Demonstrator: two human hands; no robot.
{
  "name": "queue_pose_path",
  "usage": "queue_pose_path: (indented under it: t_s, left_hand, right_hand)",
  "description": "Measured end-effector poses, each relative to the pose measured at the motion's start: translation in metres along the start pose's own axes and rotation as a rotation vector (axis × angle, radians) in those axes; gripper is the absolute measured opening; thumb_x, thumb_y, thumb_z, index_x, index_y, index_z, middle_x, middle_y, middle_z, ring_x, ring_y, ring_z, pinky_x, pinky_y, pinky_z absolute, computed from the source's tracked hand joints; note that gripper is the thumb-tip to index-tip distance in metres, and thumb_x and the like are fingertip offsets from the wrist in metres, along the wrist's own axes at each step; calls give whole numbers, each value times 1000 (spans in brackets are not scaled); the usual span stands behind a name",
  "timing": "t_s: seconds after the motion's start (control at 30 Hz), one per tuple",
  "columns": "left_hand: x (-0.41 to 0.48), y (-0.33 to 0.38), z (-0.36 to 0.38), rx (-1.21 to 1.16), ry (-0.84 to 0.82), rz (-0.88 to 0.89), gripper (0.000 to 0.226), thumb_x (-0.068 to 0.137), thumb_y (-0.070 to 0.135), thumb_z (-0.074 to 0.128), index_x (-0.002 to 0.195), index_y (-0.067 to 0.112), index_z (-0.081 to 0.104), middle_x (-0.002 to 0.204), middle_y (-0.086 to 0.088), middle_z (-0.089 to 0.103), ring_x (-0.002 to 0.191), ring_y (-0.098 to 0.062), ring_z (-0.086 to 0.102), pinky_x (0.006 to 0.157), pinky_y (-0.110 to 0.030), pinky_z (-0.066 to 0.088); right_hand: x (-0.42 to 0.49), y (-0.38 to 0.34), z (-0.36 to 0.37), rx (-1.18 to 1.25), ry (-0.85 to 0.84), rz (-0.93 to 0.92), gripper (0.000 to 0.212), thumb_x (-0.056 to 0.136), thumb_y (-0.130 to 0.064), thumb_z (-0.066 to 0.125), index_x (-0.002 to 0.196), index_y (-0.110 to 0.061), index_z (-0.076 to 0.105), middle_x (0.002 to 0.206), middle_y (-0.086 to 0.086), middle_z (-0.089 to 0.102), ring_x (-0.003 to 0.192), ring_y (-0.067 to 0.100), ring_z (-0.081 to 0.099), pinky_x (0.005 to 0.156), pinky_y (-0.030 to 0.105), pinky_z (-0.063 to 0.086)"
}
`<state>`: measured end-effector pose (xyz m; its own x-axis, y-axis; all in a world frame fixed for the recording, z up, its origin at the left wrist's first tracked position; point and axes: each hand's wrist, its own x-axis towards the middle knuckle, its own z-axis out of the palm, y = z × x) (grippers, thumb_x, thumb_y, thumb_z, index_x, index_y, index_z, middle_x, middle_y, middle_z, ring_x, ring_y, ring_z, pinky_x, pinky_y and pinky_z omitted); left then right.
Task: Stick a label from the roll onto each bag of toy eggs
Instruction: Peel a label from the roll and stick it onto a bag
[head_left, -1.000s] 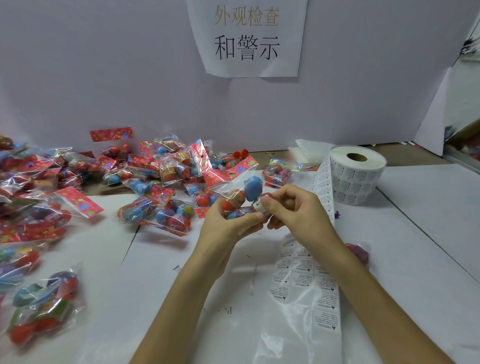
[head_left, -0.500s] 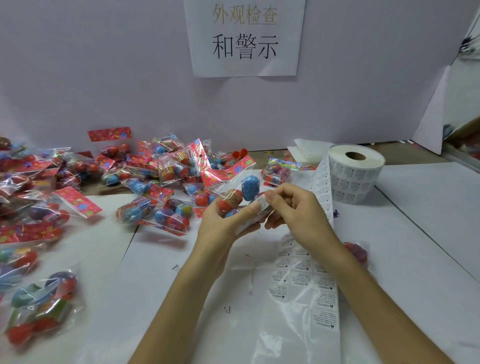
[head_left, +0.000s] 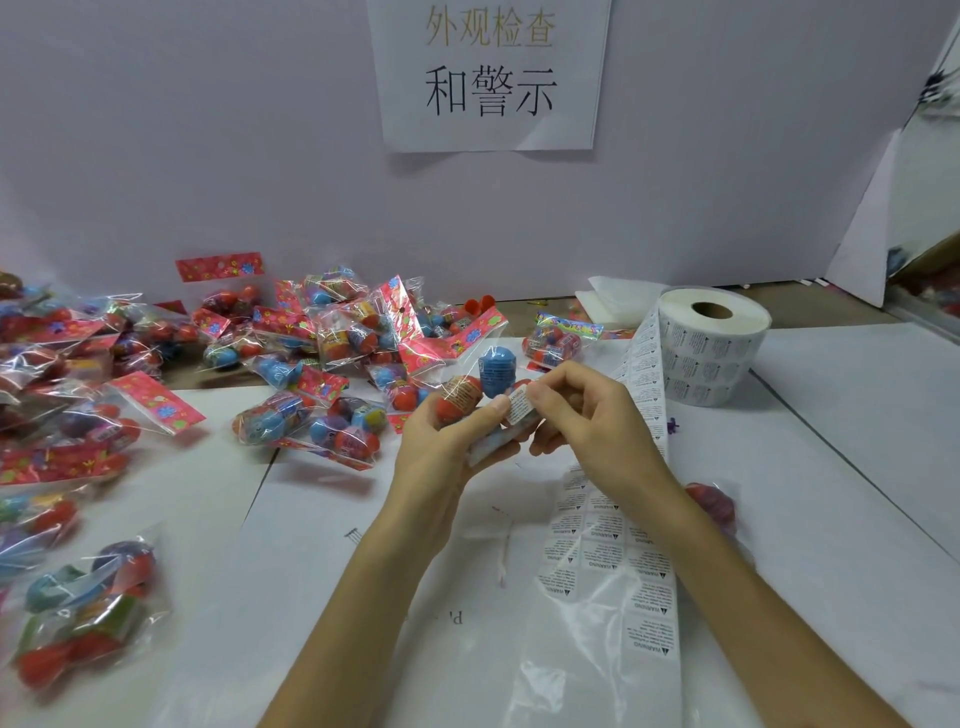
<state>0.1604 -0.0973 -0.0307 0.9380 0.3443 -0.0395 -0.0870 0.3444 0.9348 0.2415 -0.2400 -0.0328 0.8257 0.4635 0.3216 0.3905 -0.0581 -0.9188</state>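
Left of the label roll, above the tabletop, the left hand grips a bag of toy eggs. The right hand pinches a label against it. More bags lie heaped farther left of the roll.

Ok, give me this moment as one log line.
phase: labelling | left hand: holds bag of toy eggs | right hand: pinches label against bag | label roll: on end, strip unrolled
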Motion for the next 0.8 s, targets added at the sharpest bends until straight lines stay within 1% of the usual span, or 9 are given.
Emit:
queue_pose_path:
  t_s: [0.13,0.27,0.33,0.4,0.47,0.53,0.6,0.67,0.8]
  left_hand:
    - [-2,0,1,28,-50,45,50,73,21,83,119,9,67,103,-13,78,95,-30,77,74,-28,61]
    - [0,-4,2,113,-39,47,48,73,8,88,115,16,66,92,-4,78,90,-26,77,76,-29,61]
    - [0,-3,1,110,-26,48,56,68,9,90,118,13,65,94,-7,77,89,-26,77,75,-30,61]
    - [0,-2,1,95,-24,35,64,61,14,90,119,13,63,104,-12,76,91,-27,77,75,-29,61]
    - [0,-1,2,87,-26,20,58,66,8,88,117,16,62,110,-14,74,93,-27,77,74,-28,62]
    - [0,-1,3,82,-25,16,54,71,3,86,119,15,62,112,-15,74,94,-27,77,75,-29,61]
    - [0,-1,3,64,-38,27,61,69,6,86,125,10,62,111,-18,75,95,-29,77,78,-31,61]
    - [-1,0,1,29,-55,27,67,66,11,85,128,7,62,109,-19,76,98,-31,76,80,-31,61]
    - [-1,0,-3,-116,-141,-30,46,85,-1,70,131,2,63,115,-17,75,108,-28,74,86,-29,60]
  right_hand:
    - [-2,-2,-1,-26,33,19,20,91,-33,74,95,-14,67,71,0,72,61,19,71,63,31,59]
    - [-2,-3,-2,-46,44,22,23,93,-31,72,92,-9,65,69,-2,71,60,15,70,60,24,55]
    - [-2,-4,-3,-44,34,33,24,94,-32,71,90,-8,64,68,0,72,60,17,70,62,28,56]
    - [-1,-4,-4,-16,29,46,28,96,-33,67,88,-7,62,69,4,72,60,23,70,66,39,59]
    - [-1,-4,-5,13,34,54,31,99,-33,63,87,-5,61,69,7,72,60,27,70,69,45,60]
    - [-1,-5,-5,20,41,54,31,100,-33,61,87,-5,61,69,8,72,60,26,69,69,46,60]
    - [-1,-5,-3,11,39,48,28,98,-35,65,90,-8,64,70,5,72,60,21,69,67,41,60]
    - [-2,-6,-2,-14,18,38,24,92,-37,71,95,-13,67,72,1,72,62,16,70,64,30,58]
    - [-3,-8,-4,55,-38,11,14,93,-23,73,103,-14,67,81,4,72,66,18,70,66,25,56]
